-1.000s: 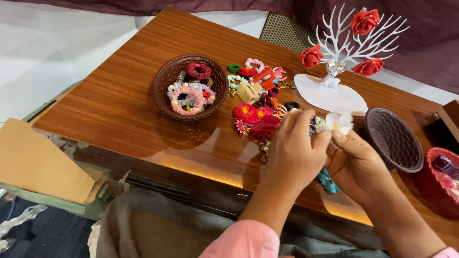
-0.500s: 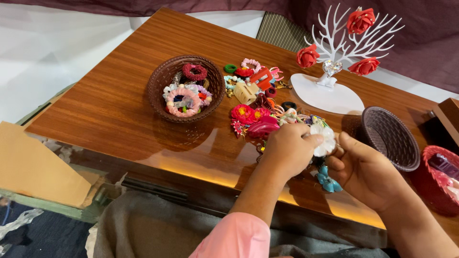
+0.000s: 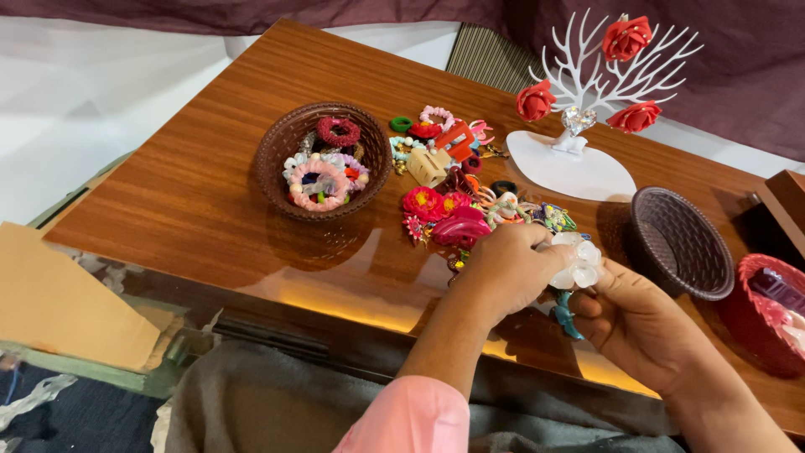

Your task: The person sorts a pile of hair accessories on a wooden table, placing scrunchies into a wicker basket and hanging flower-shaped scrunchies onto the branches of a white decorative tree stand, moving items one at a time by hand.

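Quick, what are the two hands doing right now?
Left hand: fingers curled closed, pinching the white flower hair accessory.
Right hand: partly closed, fingers also on the white flower hair accessory, above a teal clip.

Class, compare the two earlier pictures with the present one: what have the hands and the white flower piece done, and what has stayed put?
Both hands, left hand and right hand, drew the white flower piece back from the pile toward the table's near edge, still gripping it together. The brown basket, dark basket and white tree stand kept their places.
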Tool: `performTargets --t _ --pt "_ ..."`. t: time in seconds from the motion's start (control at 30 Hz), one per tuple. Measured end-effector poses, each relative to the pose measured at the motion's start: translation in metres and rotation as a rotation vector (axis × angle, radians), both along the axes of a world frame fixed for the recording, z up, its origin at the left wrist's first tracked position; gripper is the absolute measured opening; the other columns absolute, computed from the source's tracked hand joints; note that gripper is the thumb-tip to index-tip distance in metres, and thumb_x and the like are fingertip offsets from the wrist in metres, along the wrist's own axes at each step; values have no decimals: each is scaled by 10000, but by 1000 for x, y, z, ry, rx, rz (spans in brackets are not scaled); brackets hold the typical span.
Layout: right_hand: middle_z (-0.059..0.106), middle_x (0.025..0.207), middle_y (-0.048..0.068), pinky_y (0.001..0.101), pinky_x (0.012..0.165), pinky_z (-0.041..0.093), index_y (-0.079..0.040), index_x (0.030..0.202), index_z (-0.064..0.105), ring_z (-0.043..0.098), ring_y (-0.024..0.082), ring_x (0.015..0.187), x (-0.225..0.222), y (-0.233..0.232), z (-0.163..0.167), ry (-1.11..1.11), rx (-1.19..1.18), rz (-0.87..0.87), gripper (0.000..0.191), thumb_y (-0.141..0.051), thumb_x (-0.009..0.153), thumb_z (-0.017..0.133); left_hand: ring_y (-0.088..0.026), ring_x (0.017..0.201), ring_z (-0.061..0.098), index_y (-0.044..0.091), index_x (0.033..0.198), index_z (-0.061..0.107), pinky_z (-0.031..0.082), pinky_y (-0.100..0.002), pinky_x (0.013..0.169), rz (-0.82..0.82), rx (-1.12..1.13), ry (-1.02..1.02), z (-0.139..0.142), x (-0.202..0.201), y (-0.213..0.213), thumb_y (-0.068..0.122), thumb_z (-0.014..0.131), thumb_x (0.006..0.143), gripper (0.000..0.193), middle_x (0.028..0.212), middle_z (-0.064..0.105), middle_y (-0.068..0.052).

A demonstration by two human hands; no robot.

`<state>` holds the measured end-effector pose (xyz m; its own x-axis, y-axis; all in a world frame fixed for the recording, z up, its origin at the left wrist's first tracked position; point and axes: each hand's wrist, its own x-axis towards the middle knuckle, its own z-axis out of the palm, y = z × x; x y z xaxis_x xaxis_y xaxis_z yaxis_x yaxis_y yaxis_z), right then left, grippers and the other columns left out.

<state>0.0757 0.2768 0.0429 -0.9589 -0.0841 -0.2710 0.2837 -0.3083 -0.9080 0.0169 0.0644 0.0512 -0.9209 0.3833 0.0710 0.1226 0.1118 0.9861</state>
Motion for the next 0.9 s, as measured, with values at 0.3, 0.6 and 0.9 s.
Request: performTargets --t 0.3,0.6,0.9 --pt "626 825 17 230 583 460 -52 1123 635 561 85 679 -10 30 -1 69 -29 -49 163 -192 1042 608 -198 787 727 48 1026 761 567 -355 711 -44 77 101 6 -19 22 361 767 810 380 898 761 -120" --pt "683 992 94 311 758 539 32 1184 646 631 151 817 5 15 21 344 154 -188 193 -91 1046 591 -130 743 631 19 1089 702 543 -303 648 -203 537 -94 -10 -28 45 90 661 955 157 912 728 -79" --pt "708 1055 123 327 793 560 35 1200 655 664 177 878 12 -15 40 352 309 -267 243 -71 987 604 -99 763 636 34 1058 710 539 -271 656 -145 547 -84 -7 -23 39 97 657 969 121 917 723 -48"
